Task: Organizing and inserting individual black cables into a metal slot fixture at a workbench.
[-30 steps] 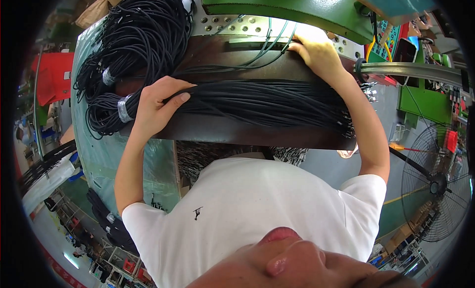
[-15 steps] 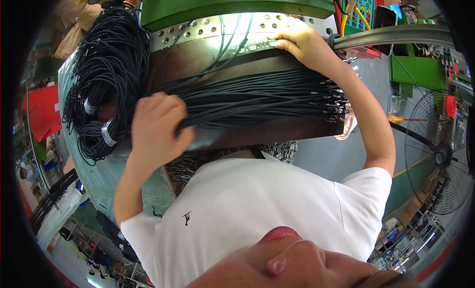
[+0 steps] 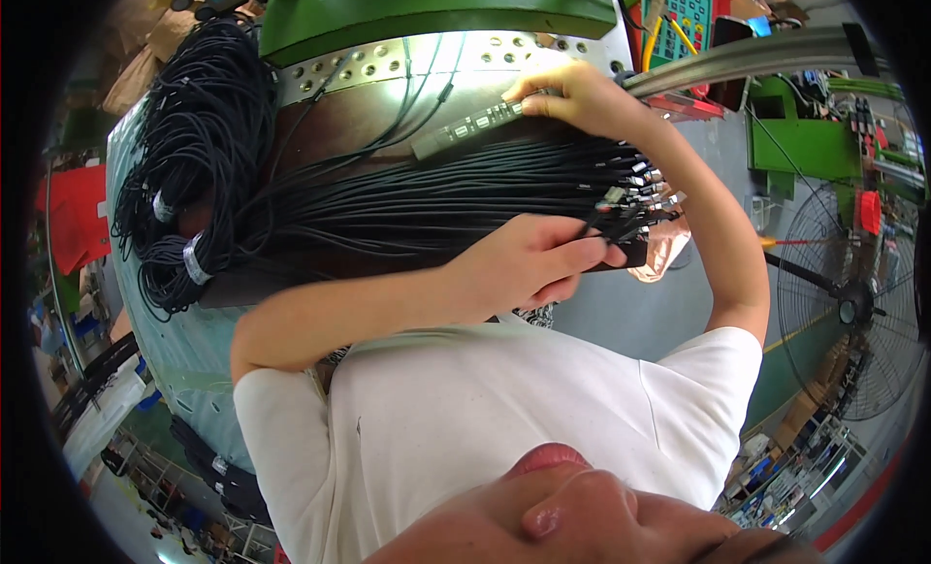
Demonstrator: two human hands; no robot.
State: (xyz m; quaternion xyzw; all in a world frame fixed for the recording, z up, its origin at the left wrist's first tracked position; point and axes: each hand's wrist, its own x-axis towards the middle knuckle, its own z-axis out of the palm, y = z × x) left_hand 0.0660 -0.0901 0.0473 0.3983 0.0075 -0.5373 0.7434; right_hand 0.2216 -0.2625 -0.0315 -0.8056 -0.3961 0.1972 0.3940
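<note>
Black cables (image 3: 427, 200) lie side by side on a dark brown board (image 3: 388, 263), their metal-tipped ends bunched at its right. My left hand (image 3: 543, 258) reaches across to those ends, fingers closed around a few cable ends (image 3: 609, 207) that stick up past the fingertips. Farther back, my right hand (image 3: 577, 96) pinches one end of a flat grey metal bar (image 3: 470, 129) with small slots or inserts along it. The bar slants over the back of the cable row, in front of a perforated metal plate (image 3: 373, 60).
A thick coil of black cables (image 3: 208, 108), tied with silvery bands, lies at the left. A green machine body (image 3: 436, 16) stands behind the plate, with a metal arm (image 3: 747, 64) at its right. A control panel (image 3: 684, 21) and a large fan (image 3: 853, 302) are on the right.
My left hand has swung right, from the cables near the coil to their connector ends. My right hand's metal bar has come away from the plate, toward me and tilted.
</note>
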